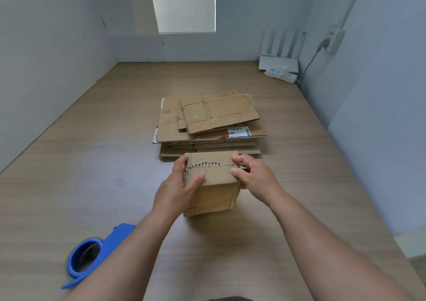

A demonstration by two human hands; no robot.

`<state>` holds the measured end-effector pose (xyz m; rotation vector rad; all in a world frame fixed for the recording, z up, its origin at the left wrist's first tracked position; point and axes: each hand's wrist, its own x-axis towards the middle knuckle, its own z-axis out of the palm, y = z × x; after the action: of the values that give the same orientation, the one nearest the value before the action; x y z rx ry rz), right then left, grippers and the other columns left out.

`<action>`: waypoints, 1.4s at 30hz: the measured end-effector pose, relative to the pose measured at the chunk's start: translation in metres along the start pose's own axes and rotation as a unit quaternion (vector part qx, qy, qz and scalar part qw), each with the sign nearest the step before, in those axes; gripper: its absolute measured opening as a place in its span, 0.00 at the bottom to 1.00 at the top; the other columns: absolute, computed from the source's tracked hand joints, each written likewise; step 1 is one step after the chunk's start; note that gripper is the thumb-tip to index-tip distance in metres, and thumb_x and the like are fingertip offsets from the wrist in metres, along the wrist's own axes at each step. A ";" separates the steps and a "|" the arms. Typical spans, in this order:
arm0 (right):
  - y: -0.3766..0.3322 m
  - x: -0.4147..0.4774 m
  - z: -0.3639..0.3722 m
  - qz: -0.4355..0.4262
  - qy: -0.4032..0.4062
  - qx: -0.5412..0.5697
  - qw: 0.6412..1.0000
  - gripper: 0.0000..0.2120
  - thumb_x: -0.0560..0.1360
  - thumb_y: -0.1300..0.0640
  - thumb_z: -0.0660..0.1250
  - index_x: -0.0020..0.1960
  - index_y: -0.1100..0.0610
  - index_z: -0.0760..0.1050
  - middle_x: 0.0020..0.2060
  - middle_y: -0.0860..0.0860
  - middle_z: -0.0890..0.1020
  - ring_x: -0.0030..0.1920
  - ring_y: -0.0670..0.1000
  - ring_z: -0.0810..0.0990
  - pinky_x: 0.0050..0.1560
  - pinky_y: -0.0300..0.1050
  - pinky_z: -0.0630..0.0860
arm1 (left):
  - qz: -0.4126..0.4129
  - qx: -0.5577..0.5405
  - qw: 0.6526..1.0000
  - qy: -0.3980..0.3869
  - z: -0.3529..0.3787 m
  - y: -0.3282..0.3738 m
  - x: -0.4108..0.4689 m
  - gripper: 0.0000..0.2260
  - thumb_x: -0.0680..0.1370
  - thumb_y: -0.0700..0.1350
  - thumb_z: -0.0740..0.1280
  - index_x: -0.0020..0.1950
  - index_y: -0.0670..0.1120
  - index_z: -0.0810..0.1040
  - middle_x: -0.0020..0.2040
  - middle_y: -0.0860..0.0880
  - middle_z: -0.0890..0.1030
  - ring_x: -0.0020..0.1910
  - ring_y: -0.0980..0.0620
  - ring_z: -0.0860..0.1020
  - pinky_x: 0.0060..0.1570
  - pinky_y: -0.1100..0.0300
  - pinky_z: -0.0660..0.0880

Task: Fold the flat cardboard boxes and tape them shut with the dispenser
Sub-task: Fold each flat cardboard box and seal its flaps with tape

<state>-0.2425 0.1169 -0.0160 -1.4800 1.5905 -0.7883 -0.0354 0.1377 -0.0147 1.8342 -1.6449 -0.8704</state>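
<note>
Head view: at the lower left of the frame the blue dispenser (108, 240) lies on the tabletop (92, 162), untouched and just beside the left forearm, probably parked within reach for the taping. Above it, at the centre, a small box (214, 194) stands folded up, and both hands clamp it. The left hand (177, 185) wraps the box's left side with its thumb pressing the top flap. The right hand (255, 176) curls round the right edge, thumb likewise on top. Each grip is thus closed on the box, seemingly to hold the two top flaps together along their ragged seam, where I can make out no tape. Just behind the box sits the stack (207, 120) of flat boxes, not yet folded. In the upper right a white router (279, 56) stands against the wall, well apart from the work.
</note>
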 end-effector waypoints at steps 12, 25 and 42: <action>0.002 0.003 0.004 -0.003 -0.003 -0.083 0.997 0.19 0.78 0.53 0.64 0.69 0.47 0.71 0.65 0.47 0.76 0.60 0.48 0.75 0.59 0.42 0.71 | -0.030 -0.087 0.995 -0.037 0.021 -0.019 0.015 0.29 0.78 0.56 0.63 0.76 0.58 0.53 0.69 0.48 0.69 0.57 0.50 0.72 0.53 0.57 0.73; 0.001 0.005 0.053 0.038 -0.096 -0.013 0.995 0.18 0.77 0.53 0.66 0.66 0.49 0.73 0.62 0.47 0.76 0.59 0.50 0.76 0.60 0.54 0.75 | -0.070 0.031 0.997 0.007 -0.009 -0.059 -0.006 0.26 0.78 0.58 0.63 0.74 0.51 0.63 0.66 0.46 0.73 0.57 0.50 0.73 0.50 0.57 0.68; 0.039 -0.027 0.033 0.038 -0.035 0.100 0.994 0.19 0.72 0.62 0.71 0.58 0.43 0.75 0.59 0.52 0.77 0.54 0.46 0.78 0.59 0.47 0.77 | 0.004 0.031 0.998 -0.051 0.025 -0.060 -0.009 0.28 0.80 0.60 0.55 0.78 0.59 0.51 0.66 0.49 0.69 0.58 0.57 0.67 0.57 0.58 0.68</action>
<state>-0.2329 0.1507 -0.0618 -1.2820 1.4624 -0.8177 -0.0150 0.1546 -0.0747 1.8509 -1.7593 -0.9340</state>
